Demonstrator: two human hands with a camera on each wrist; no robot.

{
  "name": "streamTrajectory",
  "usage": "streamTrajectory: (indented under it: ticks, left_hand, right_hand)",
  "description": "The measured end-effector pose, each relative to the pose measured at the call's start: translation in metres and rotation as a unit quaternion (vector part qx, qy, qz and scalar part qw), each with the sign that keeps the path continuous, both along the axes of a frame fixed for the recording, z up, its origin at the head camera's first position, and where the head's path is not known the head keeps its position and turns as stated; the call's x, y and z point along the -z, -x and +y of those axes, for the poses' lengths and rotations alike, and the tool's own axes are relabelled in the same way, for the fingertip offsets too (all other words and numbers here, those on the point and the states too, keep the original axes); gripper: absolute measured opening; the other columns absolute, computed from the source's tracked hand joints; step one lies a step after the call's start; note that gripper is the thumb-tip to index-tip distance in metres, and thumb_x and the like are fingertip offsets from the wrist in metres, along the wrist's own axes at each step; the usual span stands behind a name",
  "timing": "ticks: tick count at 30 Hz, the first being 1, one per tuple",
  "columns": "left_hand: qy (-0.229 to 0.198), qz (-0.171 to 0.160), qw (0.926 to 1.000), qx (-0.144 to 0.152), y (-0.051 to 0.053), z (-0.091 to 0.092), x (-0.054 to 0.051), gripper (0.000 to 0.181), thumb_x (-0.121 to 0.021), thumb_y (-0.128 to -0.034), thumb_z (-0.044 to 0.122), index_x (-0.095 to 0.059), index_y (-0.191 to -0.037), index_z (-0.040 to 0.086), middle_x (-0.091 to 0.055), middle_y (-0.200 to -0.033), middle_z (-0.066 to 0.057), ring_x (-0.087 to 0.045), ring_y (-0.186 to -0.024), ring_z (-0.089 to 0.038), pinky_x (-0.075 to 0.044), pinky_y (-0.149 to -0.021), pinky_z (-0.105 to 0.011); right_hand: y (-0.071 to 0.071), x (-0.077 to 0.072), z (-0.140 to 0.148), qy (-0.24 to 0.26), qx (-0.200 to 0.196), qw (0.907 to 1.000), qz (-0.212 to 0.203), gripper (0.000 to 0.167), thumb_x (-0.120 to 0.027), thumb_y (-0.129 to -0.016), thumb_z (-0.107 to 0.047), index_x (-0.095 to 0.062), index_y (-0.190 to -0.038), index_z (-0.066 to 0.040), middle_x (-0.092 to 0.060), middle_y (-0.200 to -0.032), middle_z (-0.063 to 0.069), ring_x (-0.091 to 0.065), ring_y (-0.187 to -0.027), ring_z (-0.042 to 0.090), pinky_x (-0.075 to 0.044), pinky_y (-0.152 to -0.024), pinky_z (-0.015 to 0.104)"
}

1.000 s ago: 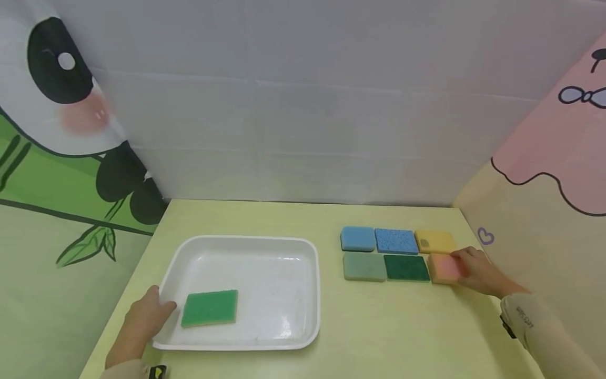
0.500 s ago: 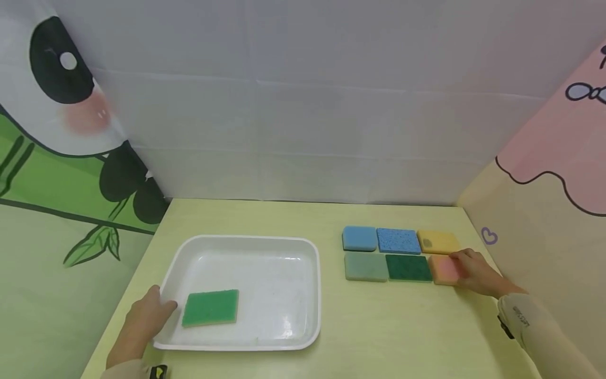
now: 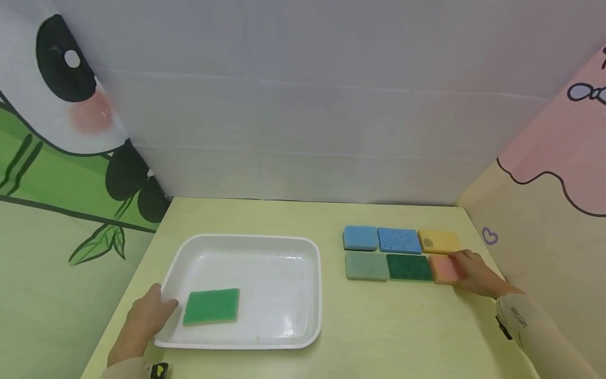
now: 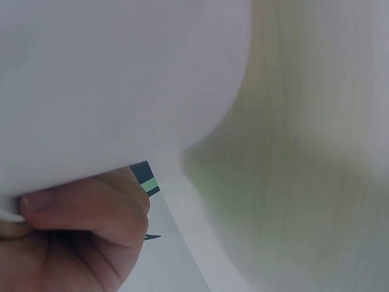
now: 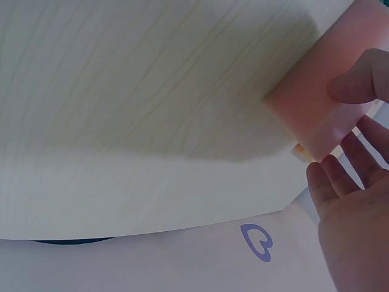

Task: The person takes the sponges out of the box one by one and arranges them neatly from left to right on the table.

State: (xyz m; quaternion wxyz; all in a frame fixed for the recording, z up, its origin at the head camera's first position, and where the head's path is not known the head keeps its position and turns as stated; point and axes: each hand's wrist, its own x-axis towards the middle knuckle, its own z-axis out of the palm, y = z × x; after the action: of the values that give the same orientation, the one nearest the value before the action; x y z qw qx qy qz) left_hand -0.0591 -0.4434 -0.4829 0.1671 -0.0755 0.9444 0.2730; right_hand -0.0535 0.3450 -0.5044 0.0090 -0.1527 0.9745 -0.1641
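My left hand (image 3: 150, 314) holds the left rim of a white tray (image 3: 276, 295), thumb over the edge and fingers curled beneath, as the left wrist view shows. Inside the tray lies a green sponge (image 3: 211, 306). At the right, my right hand (image 3: 478, 273) holds the right end of a pink sponge (image 3: 441, 269), which sits on the table. The right wrist view has the thumb (image 5: 355, 85) against the pink sponge and the fingertips along its end. Close beside it lie a dark green sponge (image 3: 409, 267) and a yellow sponge (image 3: 437, 241).
Two blue sponges, one smooth (image 3: 360, 238) and one speckled (image 3: 399, 240), and a pale green sponge (image 3: 366, 266) complete two tidy rows on the light wooden table (image 3: 379, 326). A white wall (image 3: 303, 147) stands behind; printed panels flank both sides.
My right hand has shifted very slightly left with the pink sponge, closer against the dark green one. The left hand and tray stay in place; the head view has turned slightly.
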Motion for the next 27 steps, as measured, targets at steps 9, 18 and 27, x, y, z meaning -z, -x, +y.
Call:
streamTrajectory:
  ticks: [9, 18, 27]
  left_hand:
    - [-0.001, 0.006, 1.0000, 0.003, 0.001, 0.000, 0.005, 0.053, -0.056, -0.0915, 0.024, -0.037, -0.119, -0.017, -0.053, -0.106, -0.040, -0.061, -0.085, -0.043, -0.051, -0.069, -0.053]
    - [-0.004, 0.000, 1.0000, 0.008, 0.004, 0.001, 0.010, 0.056, -0.056, -0.0924, 0.025, -0.035, -0.121, -0.018, -0.052, -0.110, -0.042, -0.061, -0.088, -0.046, -0.052, -0.070, -0.054]
    - [-0.003, 0.002, 1.0000, 0.007, 0.008, 0.001, 0.016, 0.059, -0.056, -0.0928, 0.025, -0.034, -0.125, -0.019, -0.051, -0.112, -0.044, -0.061, -0.092, -0.051, -0.052, -0.072, -0.055]
  right_hand:
    - [-0.003, -0.006, -0.002, -0.011, -0.014, 0.9996, 0.022, 0.071, -0.086, -0.070, -0.008, -0.049, -0.127, 0.012, -0.056, -0.116, 0.028, -0.051, -0.103, 0.044, -0.043, -0.084, 0.059]
    - [-0.007, -0.023, -0.010, -0.024, 0.025, 0.9994, -0.006, 0.070, -0.085, -0.076, -0.015, -0.048, -0.128, 0.015, -0.053, -0.121, 0.034, -0.049, -0.109, 0.050, -0.041, -0.091, 0.065]
    - [-0.018, -0.056, -0.045, -0.053, 0.035, 0.9979, 0.004, 0.060, -0.079, -0.083, -0.014, -0.050, -0.127, 0.014, -0.054, -0.120, 0.032, -0.052, -0.110, 0.049, -0.043, -0.091, 0.063]
